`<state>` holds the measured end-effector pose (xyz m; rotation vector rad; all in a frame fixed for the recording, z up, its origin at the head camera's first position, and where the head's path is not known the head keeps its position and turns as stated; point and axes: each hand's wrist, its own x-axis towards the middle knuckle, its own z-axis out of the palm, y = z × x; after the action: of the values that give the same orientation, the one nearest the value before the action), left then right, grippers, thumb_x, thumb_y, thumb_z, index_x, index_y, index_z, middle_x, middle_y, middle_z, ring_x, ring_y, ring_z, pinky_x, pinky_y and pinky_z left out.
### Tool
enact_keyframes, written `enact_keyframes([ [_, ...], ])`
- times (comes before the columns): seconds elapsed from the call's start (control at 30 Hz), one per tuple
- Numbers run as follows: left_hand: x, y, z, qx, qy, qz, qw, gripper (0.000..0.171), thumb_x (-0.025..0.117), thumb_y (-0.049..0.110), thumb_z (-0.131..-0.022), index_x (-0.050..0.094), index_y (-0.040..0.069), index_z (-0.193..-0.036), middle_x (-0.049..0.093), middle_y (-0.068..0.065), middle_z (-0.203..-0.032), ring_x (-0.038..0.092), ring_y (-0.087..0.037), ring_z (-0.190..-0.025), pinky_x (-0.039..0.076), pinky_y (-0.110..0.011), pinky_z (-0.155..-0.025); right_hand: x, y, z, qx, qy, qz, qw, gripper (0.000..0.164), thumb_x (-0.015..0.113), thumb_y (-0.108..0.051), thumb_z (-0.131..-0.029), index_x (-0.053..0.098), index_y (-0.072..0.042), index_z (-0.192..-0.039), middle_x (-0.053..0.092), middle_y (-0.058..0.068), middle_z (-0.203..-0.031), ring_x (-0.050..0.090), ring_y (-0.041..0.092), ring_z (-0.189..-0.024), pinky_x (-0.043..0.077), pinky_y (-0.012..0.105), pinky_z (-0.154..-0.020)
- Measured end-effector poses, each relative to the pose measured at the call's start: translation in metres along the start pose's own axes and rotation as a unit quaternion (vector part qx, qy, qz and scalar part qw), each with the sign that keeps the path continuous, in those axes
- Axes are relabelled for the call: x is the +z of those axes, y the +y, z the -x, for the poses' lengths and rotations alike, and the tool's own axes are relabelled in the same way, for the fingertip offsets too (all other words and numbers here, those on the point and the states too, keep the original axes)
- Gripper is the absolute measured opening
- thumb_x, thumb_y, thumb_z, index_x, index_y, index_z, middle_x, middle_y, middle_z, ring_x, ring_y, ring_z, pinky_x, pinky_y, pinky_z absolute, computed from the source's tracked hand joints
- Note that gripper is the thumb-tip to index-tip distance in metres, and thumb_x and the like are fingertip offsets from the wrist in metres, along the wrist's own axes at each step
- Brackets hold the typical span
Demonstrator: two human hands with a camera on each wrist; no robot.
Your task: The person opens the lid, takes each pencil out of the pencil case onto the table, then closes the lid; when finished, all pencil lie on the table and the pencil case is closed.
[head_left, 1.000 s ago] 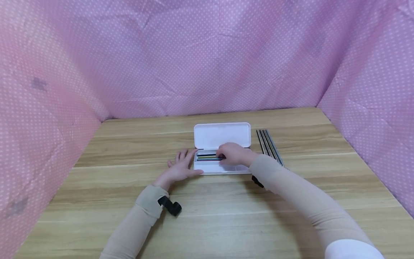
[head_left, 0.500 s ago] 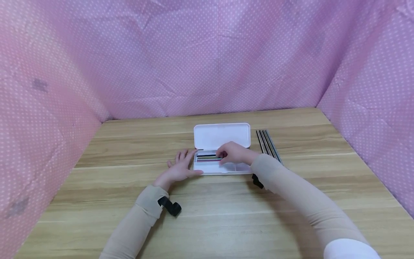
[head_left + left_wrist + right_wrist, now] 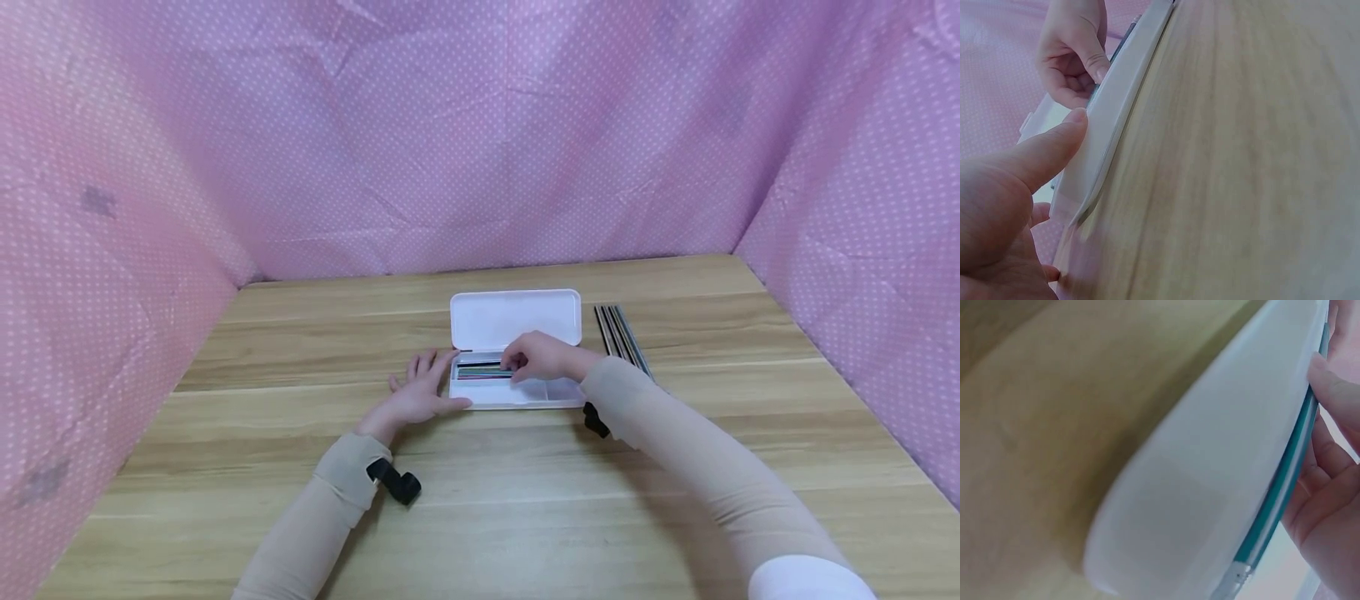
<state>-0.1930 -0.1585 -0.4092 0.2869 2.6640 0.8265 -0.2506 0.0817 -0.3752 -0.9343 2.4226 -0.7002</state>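
Observation:
A white pencil case (image 3: 495, 395) lies on the table with its lid (image 3: 516, 320) raised at the back. Several coloured pencils (image 3: 480, 374) lie side by side in its far section. My left hand (image 3: 415, 396) spreads around the case's left end, thumb on the near rim. Over the middle of the case, my right hand (image 3: 547, 357) pinches a teal pencil (image 3: 1280, 487) between thumb and curled fingers. In the right wrist view that pencil runs along the case and shows a silvery end. My right hand covers the right part of the pencil row.
Several more pencils (image 3: 622, 337), dark and grey, lie in a row right of the case, partly behind the right forearm. Pink dotted cloth (image 3: 480, 167) hangs around the back and sides of the wooden table (image 3: 495, 533).
Both hands stay almost where they were. The visible pencils in the case have shifted slightly near my right fingers, and a yellow strip seen earlier no longer shows clearly.

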Motion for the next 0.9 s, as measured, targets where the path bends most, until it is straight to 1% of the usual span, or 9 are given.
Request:
enact_keyframes([
  [0.13,0.0,0.0,0.002,-0.002,-0.001,0.006,1.0,0.09,0.068,0.051,-0.081,0.018,0.027,-0.151,0.003,-0.019,-0.157,-0.007,-0.045,-0.142,-0.009,-0.075,-0.099,-0.001,0.0,0.0,-0.017,0.005,0.002,1.0,0.015,0.068,-0.006,-0.086,0.07,-0.006,-0.101,0.061,0.001,-0.082,0.051,0.012,-0.077,0.044,0.025,-0.076],
  [0.27,0.001,-0.001,0.003,-0.002,-0.001,0.01,0.9999,0.091,0.068,0.05,-0.081,0.018,0.026,-0.152,0.003,-0.019,-0.157,-0.007,-0.045,-0.142,-0.009,-0.075,-0.099,-0.001,0.002,0.0,-0.022,0.029,0.001,0.999,0.013,0.067,-0.009,-0.087,0.069,-0.007,-0.1,0.06,0.0,-0.08,0.05,0.011,-0.076,0.043,0.026,-0.075],
  [0.37,0.001,-0.002,0.003,-0.002,-0.001,0.009,1.0,0.091,0.068,0.051,-0.08,0.018,0.026,-0.152,0.004,-0.019,-0.157,-0.007,-0.045,-0.142,-0.009,-0.075,-0.098,-0.002,0.001,0.001,-0.013,0.053,-0.027,0.998,0.014,0.066,-0.01,-0.087,0.069,-0.006,-0.101,0.06,0.001,-0.081,0.051,0.012,-0.076,0.043,0.027,-0.075],
  [0.47,0.001,-0.002,0.004,-0.001,0.0,0.007,1.0,0.09,0.068,0.051,-0.081,0.018,0.027,-0.152,0.004,-0.019,-0.157,-0.006,-0.045,-0.142,-0.009,-0.075,-0.099,-0.002,-0.001,0.002,0.011,0.081,-0.077,0.994,0.018,0.065,-0.011,-0.088,0.068,-0.005,-0.106,0.064,0.004,-0.088,0.054,0.015,-0.081,0.045,0.031,-0.08],
  [0.53,0.002,-0.001,0.004,-0.001,0.001,0.007,1.0,0.089,0.068,0.051,-0.081,0.019,0.028,-0.151,0.004,-0.019,-0.157,-0.006,-0.045,-0.142,-0.009,-0.075,-0.099,-0.003,-0.001,0.004,0.035,0.096,-0.117,0.988,0.021,0.064,-0.012,-0.09,0.067,-0.005,-0.109,0.065,0.005,-0.092,0.055,0.016,-0.084,0.046,0.031,-0.081],
  [0.63,0.001,-0.001,0.005,-0.001,0.003,0.007,1.0,0.089,0.068,0.051,-0.081,0.019,0.028,-0.151,0.004,-0.019,-0.157,-0.006,-0.045,-0.142,-0.008,-0.075,-0.099,-0.003,-0.001,0.007,0.076,0.112,-0.176,0.975,0.025,0.063,-0.016,-0.091,0.065,-0.007,-0.114,0.064,0.005,-0.097,0.054,0.017,-0.087,0.047,0.029,-0.078],
  [0.7,0.001,-0.001,0.005,0.001,0.005,0.007,1.0,0.089,0.068,0.051,-0.081,0.019,0.028,-0.151,0.004,-0.019,-0.157,-0.005,-0.045,-0.142,-0.008,-0.075,-0.099,-0.004,-0.001,0.011,0.091,0.116,-0.212,0.966,0.027,0.061,-0.017,-0.092,0.064,-0.006,-0.116,0.062,0.005,-0.097,0.054,0.017,-0.087,0.047,0.027,-0.075],
  [0.73,0.001,-0.001,0.004,0.001,0.005,0.006,1.0,0.089,0.068,0.051,-0.081,0.019,0.028,-0.151,0.004,-0.019,-0.157,-0.005,-0.045,-0.142,-0.008,-0.076,-0.098,-0.005,-0.001,0.013,0.098,0.116,-0.232,0.961,0.027,0.061,-0.017,-0.093,0.063,-0.006,-0.117,0.061,0.005,-0.097,0.054,0.017,-0.088,0.049,0.027,-0.075],
  [0.9,0.002,0.0,0.004,0.0,0.004,0.006,1.0,0.089,0.068,0.051,-0.08,0.019,0.029,-0.151,0.003,-0.018,-0.158,-0.007,-0.044,-0.142,-0.008,-0.075,-0.099,-0.008,0.003,0.021,0.117,0.116,-0.319,0.933,0.03,0.058,-0.012,-0.094,0.058,-0.001,-0.122,0.057,0.005,-0.099,0.055,0.017,-0.092,0.052,0.032,-0.083],
])
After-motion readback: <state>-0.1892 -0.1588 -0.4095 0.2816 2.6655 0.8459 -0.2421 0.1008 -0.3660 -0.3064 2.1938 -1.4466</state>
